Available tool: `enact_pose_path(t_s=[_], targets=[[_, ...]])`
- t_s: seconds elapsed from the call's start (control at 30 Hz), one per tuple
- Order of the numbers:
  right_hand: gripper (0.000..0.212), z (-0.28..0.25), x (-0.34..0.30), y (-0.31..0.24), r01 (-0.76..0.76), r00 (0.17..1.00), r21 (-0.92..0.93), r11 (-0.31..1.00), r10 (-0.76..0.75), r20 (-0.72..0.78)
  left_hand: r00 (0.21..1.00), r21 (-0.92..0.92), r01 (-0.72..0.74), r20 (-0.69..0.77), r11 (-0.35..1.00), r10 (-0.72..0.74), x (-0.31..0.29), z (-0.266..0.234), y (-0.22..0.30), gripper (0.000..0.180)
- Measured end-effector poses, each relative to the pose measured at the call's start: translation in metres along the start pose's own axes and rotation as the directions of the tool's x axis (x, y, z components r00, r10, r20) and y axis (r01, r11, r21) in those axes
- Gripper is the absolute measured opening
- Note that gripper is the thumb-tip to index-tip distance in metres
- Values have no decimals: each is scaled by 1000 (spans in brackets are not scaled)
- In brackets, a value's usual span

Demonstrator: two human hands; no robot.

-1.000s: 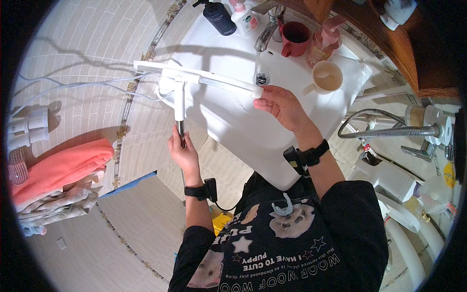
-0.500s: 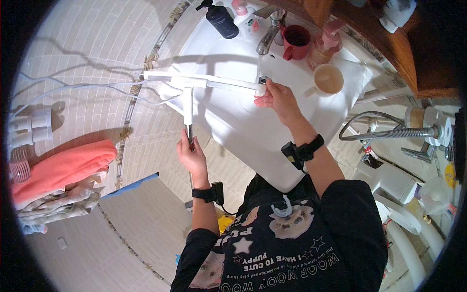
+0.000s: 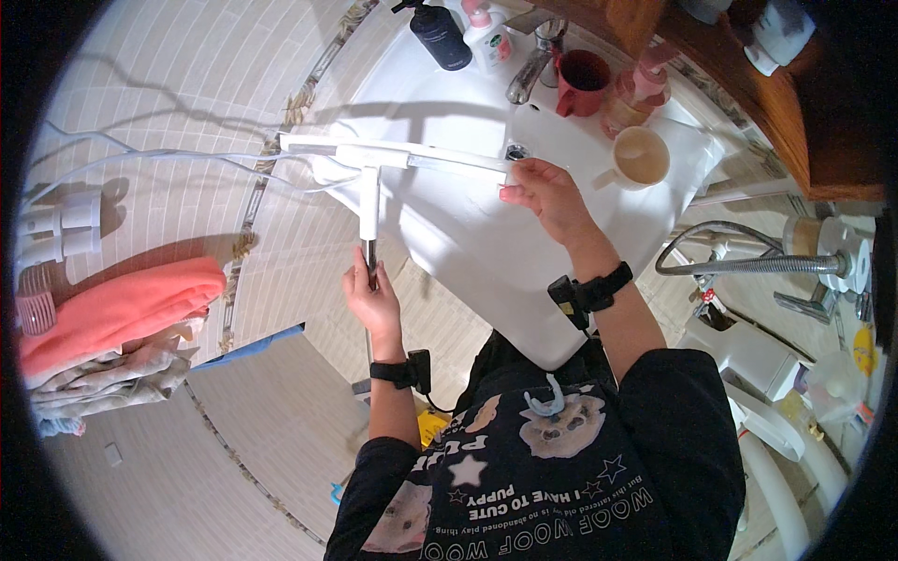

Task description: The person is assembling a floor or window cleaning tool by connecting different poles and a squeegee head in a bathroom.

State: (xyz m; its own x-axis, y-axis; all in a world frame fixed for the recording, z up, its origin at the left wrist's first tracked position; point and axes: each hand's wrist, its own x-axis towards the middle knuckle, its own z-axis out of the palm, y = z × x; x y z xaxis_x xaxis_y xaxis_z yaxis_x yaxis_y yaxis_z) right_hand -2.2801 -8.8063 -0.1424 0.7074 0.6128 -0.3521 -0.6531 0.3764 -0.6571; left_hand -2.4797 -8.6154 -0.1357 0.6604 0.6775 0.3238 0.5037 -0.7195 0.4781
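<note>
A white bar (image 3: pixel 438 157) stretches across above the near part of the washbasin. It is joined to a white sleeve (image 3: pixel 369 208) on a thin metal pole (image 3: pixel 371 252), forming a T-shape; I cannot tell exactly what kind of device it is. My left hand (image 3: pixel 371 297) is closed around the pole just below the sleeve. At the bar's right end, my right hand (image 3: pixel 554 198) pinches the tip between thumb and fingers. White cables (image 3: pixel 187 154) trail from the bar's left part toward the tiled wall. The lower pole is partly hidden by my left hand and forearm.
The white washbasin (image 3: pixel 486 290) lies beneath, with a faucet (image 3: pixel 531 75), a red mug (image 3: pixel 582 82), a cream mug (image 3: pixel 641 156), a black pump bottle (image 3: pixel 440 37) and a white pump bottle (image 3: pixel 487 39). Towels (image 3: pixel 126 304) hang left; a wooden shelf (image 3: pixel 795 122) juts in upper right.
The view has shifted slightly, so the basin items sit a little further right. Both hands keep their hold on the T-shaped device, with hardly any movement against it.
</note>
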Motion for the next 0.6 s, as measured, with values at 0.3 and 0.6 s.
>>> enact_pose_path(t_s=[0.3, 0.6], targets=[[18, -4, 2, 1, 13, 1000, 17, 1000, -13, 27, 993, 74, -96, -67, 993, 101, -4, 0, -6, 39], [25, 14, 2, -5, 132, 969, -755, 643, -243, -37, 998, 145, -31, -47, 989, 38, -8, -1, -1, 40]])
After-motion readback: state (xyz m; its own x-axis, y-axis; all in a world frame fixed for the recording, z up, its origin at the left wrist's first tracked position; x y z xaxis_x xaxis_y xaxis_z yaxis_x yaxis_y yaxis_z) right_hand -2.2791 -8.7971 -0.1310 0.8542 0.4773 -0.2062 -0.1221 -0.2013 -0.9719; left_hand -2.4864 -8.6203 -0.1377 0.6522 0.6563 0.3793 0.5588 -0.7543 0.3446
